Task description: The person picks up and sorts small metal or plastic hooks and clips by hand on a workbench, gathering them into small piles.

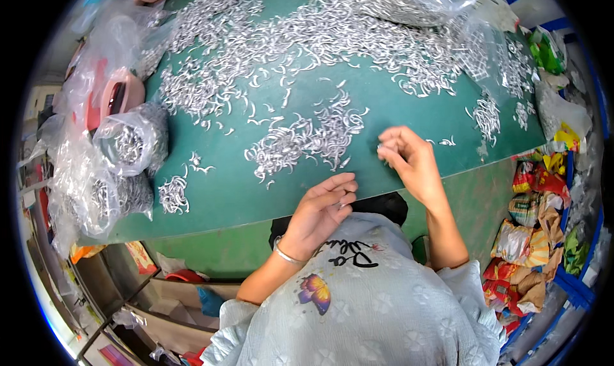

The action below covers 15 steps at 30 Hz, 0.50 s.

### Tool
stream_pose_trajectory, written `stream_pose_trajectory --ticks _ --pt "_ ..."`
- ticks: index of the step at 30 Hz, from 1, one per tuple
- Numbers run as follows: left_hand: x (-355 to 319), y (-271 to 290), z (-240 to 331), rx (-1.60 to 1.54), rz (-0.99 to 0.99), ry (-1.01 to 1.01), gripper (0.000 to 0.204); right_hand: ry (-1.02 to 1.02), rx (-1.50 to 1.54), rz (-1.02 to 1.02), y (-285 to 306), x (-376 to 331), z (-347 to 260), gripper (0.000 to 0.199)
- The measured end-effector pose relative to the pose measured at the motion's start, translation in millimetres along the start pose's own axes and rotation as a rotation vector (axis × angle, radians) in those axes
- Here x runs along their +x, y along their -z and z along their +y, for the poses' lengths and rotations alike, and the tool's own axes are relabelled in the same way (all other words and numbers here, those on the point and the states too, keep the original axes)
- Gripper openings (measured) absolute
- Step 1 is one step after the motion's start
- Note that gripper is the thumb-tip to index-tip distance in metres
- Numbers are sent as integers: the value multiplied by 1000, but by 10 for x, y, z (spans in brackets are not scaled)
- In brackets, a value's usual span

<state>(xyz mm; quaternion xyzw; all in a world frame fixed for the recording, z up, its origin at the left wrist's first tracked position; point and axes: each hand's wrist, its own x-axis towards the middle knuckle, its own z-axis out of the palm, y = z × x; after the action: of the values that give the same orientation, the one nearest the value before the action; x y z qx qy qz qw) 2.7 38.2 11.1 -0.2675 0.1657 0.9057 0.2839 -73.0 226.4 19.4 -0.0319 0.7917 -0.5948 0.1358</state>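
Small curved silver metal pieces (310, 139) lie in a loose heap on the green tabletop (217, 203), just ahead of my hands. My left hand (323, 206) is at the table's front edge, nearest that heap. Its fingers curl in loosely, and whatever they may hold is hidden. To the right of the heap, above the table, is my right hand (409, 158). Thumb and forefinger are pinched together there, with what is between them too small to make out. Two or three similar loose pieces (446, 141) rest to the right of this hand.
A wide spread of the same pieces (300, 37) covers the table's far side. Clear bags (131, 142) of pieces and a pink container (125, 92) stand at left. More plastic bags (409, 5) lie at far right. Colourful packets (521, 241) fill blue shelving beyond the right edge.
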Motion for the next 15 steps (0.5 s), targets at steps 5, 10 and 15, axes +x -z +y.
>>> stream_pose_trajectory --ticks 5,10,15 --pt "-170 99 1 163 61 -108 24 46 -89 -258 -326 -21 -283 7" --pt "-524 440 107 297 106 -434 33 340 -121 -483 -1074 157 -402 12" --pt "-851 548 491 614 399 -577 30 337 22 -622 -1389 197 -412 10"
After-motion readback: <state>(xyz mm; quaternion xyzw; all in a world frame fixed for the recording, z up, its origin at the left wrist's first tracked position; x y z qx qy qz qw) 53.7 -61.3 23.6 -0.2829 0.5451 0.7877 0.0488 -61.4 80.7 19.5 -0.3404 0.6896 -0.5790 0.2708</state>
